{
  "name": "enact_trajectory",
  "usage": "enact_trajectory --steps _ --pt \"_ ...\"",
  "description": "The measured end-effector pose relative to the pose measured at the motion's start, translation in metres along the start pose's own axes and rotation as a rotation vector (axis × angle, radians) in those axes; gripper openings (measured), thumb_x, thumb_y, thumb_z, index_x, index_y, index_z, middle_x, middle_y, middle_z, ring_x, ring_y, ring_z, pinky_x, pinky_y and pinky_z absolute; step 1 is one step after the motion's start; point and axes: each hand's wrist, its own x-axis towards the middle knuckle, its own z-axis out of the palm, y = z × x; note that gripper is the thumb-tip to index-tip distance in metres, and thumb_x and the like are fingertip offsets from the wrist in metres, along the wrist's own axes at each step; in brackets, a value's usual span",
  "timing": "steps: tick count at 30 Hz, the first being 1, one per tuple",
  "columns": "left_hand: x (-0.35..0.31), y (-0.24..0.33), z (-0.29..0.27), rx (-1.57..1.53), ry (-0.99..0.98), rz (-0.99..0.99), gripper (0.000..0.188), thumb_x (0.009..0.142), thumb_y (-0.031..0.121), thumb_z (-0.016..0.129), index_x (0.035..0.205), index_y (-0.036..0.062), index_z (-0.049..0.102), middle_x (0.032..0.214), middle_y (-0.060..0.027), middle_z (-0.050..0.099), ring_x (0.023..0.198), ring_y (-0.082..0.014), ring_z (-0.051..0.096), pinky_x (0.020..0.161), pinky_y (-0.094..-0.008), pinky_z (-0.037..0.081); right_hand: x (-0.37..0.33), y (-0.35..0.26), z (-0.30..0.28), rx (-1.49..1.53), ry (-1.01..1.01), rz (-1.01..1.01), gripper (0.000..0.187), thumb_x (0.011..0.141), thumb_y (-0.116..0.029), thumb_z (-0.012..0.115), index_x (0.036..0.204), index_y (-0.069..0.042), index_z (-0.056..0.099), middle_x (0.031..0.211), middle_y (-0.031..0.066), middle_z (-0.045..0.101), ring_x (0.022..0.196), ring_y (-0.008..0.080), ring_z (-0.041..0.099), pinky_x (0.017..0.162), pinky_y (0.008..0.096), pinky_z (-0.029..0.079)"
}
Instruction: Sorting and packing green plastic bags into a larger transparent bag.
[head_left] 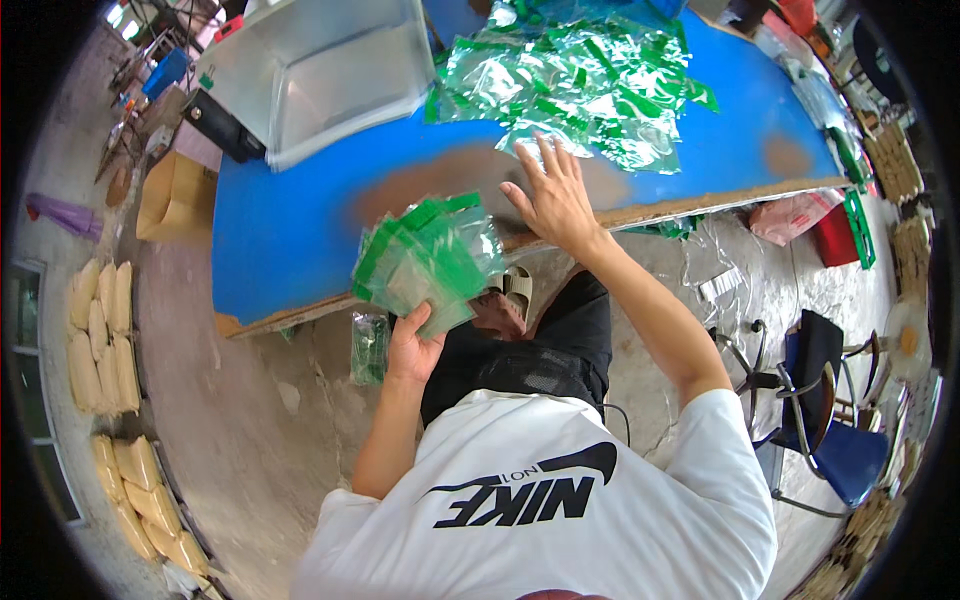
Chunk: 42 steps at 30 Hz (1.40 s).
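A fanned stack of clear plastic bags with green bands (425, 255) is pinched in my left hand (415, 345), held over the near edge of the blue table (270, 240). My right hand (552, 195) reaches across the table with its fingers spread. Its fingertips touch or hover just over the near edge of a big loose pile of similar clear and green bags (580, 85); I cannot tell which. Nothing shows in that hand's grasp.
A translucent plastic bin (350, 85) stands at the table's far left, with a black object (222, 125) beside it. A cardboard box (175, 198) is left of the table. Stacked filled sacks (103, 340) line the left side. A blue chair (845, 455) stands at the right.
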Motion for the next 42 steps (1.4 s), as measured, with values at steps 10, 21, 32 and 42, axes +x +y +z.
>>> enact_trajectory --steps 10,21,32,42 --pt "-0.005 0.000 0.004 0.103 -0.013 -0.082 0.057 0.086 0.004 0.072 0.139 0.0044 0.050 0.135 -0.0076 0.059 0.126 -0.0263 0.057 0.110 -0.0424 0.046 0.020 0.015 -0.011 0.513 -0.334 0.107 0.047 0.102 -0.039 0.051 0.127 0.000 0.060 0.124 0.0261 0.062 0.121 0.0438 0.055 0.102 0.0489 0.045" --pt "-0.005 -0.016 0.023 -0.382 -0.192 -0.153 0.073 0.083 0.004 0.073 0.148 0.0052 0.040 0.150 -0.0161 0.047 0.143 -0.0370 0.039 0.120 -0.0672 0.025 -0.021 -0.032 -0.019 0.593 -0.484 -0.265 0.032 0.097 -0.019 0.056 0.123 -0.001 0.063 0.120 0.0215 0.058 0.115 0.0391 0.055 0.105 0.0444 0.044" --pt "-0.004 -0.031 0.018 -0.231 -0.092 -0.132 0.069 0.088 0.009 0.071 0.148 0.0057 0.037 0.150 -0.0147 0.046 0.143 -0.0375 0.038 0.120 -0.0677 0.026 -0.033 -0.027 -0.023 0.505 -0.391 -0.338 0.037 0.080 -0.008 0.062 0.116 0.000 0.065 0.116 0.0190 0.063 0.109 0.0381 0.058 0.094 0.0469 0.049" --pt "-0.004 -0.027 0.003 -0.144 -0.130 -0.131 0.066 0.085 0.008 0.074 0.144 0.0073 0.045 0.145 -0.0139 0.052 0.135 -0.0364 0.048 0.115 -0.0607 0.037 -0.029 0.153 -0.004 -0.336 -0.242 0.574 0.072 0.096 -0.062 0.049 0.124 0.004 0.063 0.126 0.0271 0.059 0.123 0.0417 0.052 0.102 0.0562 0.040"
